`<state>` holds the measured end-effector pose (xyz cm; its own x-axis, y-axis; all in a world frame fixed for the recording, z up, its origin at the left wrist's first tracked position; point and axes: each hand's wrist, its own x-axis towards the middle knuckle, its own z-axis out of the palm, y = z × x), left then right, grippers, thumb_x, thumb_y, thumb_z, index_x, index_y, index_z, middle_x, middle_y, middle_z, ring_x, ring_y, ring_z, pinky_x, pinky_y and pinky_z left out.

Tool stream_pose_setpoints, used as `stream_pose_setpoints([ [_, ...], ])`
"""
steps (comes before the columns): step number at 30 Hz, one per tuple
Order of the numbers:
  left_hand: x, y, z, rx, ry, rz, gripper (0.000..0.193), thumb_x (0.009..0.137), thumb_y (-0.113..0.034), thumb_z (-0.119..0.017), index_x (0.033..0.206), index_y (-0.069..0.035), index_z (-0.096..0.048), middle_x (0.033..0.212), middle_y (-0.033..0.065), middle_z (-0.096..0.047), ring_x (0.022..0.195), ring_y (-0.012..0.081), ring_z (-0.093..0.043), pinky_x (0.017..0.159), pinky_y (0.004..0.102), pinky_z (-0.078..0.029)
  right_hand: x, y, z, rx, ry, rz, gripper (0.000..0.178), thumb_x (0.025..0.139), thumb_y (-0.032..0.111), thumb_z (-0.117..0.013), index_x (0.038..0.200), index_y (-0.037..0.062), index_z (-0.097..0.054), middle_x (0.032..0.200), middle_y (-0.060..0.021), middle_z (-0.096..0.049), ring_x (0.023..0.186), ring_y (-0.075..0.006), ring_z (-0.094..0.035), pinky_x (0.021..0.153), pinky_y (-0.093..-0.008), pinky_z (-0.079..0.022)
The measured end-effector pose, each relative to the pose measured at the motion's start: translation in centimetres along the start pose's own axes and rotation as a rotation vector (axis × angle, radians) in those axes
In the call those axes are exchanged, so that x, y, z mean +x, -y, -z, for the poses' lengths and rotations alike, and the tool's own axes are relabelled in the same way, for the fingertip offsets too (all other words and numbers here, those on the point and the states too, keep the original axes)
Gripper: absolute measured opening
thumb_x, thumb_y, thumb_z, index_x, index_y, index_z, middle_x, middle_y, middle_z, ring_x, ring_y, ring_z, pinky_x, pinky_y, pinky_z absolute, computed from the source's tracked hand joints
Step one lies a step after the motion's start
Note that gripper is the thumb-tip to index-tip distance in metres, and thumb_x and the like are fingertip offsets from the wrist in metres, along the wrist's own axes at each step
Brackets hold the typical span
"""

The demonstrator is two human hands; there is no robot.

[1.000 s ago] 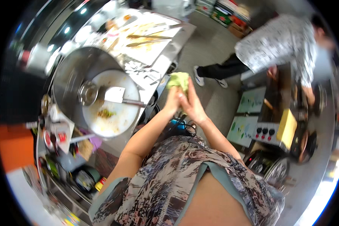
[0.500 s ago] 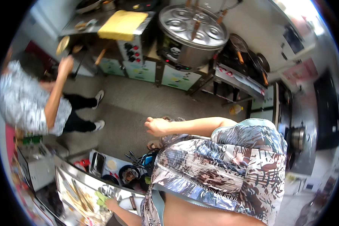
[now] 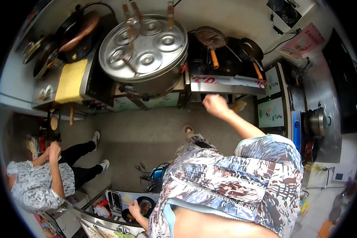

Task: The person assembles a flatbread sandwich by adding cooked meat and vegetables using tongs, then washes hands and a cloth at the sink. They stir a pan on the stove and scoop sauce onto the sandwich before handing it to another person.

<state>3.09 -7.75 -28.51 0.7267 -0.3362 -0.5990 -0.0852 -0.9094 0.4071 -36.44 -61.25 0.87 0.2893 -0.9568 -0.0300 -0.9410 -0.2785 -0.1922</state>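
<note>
My right hand (image 3: 216, 105) is raised over the floor in front of the stove with its fingers curled closed, and nothing shows in it. The nearest things are the steel front edge of the stove counter (image 3: 226, 89) and a yellow-capped plastic bottle (image 3: 239, 106) below. At lower left, my left hand (image 3: 135, 209) has loosely curled fingers with no object visible in it. Close by it is a dark round bowl (image 3: 150, 201) holding some food. Green leaves (image 3: 123, 235) lie on the worktop near the lower edge.
A large round steel cooker (image 3: 146, 59) with several lids stands at the back. Right of it are two pans (image 3: 211, 37) with orange handles. A yellow cloth (image 3: 71, 81) covers a counter edge. Another person (image 3: 41, 182) stands at left, hands together near a dark rack.
My view has swung to the right. My left hand has come away from the green leaves. My right hand has moved toward the stove, still closed. The other person's raised hand has lowered.
</note>
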Motion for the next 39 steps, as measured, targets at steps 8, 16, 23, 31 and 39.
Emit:
stream_pose_setpoints([
  [8,6.2,-10.2,4.6,0.051,0.190,-0.229,0.051,0.083,-0.036,-0.067,0.113,0.005,-0.061,0.106,0.0203,-0.067,0.097,0.0286,-0.065,0.087,0.0367,-0.049,12.3,-3.7,1.3,-0.307,-0.379,-0.250,0.033,0.080,0.015,-0.065,0.107,0.0008,-0.053,0.106,-0.0210,-0.056,0.097,-0.0383,-0.057,0.081,-0.0483,-0.047],
  [16,5.1,-23.0,11.3,0.191,0.165,-0.410,0.049,0.085,-0.035,-0.065,0.120,0.000,-0.060,0.104,0.0198,-0.067,0.098,0.0304,-0.065,0.086,0.0368,-0.049,13.8,-0.6,-1.2,-0.109,-0.237,-0.199,0.052,0.075,-0.001,-0.052,0.126,0.0096,-0.054,0.102,-0.0185,-0.062,0.093,-0.0388,-0.062,0.079,-0.0476,-0.051],
  [23,7.4,-29.8,9.8,0.437,0.245,-0.591,0.046,0.088,-0.034,-0.061,0.121,-0.003,-0.059,0.107,0.0187,-0.066,0.100,0.0341,-0.062,0.086,0.0414,-0.048,13.0,0.6,1.4,-0.161,-0.231,-0.092,0.030,0.078,0.005,-0.054,0.107,0.0054,-0.063,0.095,-0.0199,-0.065,0.086,-0.0383,-0.065,0.075,-0.0474,-0.052],
  [31,8.2,-37.1,9.1,0.519,0.284,-0.781,0.037,0.090,-0.028,-0.058,0.117,-0.002,-0.060,0.112,0.0174,-0.063,0.102,0.0341,-0.061,0.086,0.0418,-0.048,14.5,0.4,3.9,-0.333,-0.277,-0.144,0.033,0.077,0.004,-0.056,0.110,0.0059,-0.060,0.093,-0.0193,-0.062,0.084,-0.0369,-0.065,0.070,-0.0461,-0.054],
  [39,4.7,-43.5,14.1,0.906,0.180,-0.875,0.021,0.089,-0.020,-0.056,0.091,-0.001,-0.064,0.090,0.0181,-0.066,0.086,0.0359,-0.064,0.073,0.0453,-0.051,15.8,0.1,1.9,-0.281,-0.287,-0.172,0.035,0.074,0.004,-0.060,0.110,0.0046,-0.058,0.093,-0.0197,-0.062,0.081,-0.0376,-0.065,0.068,-0.0466,-0.054],
])
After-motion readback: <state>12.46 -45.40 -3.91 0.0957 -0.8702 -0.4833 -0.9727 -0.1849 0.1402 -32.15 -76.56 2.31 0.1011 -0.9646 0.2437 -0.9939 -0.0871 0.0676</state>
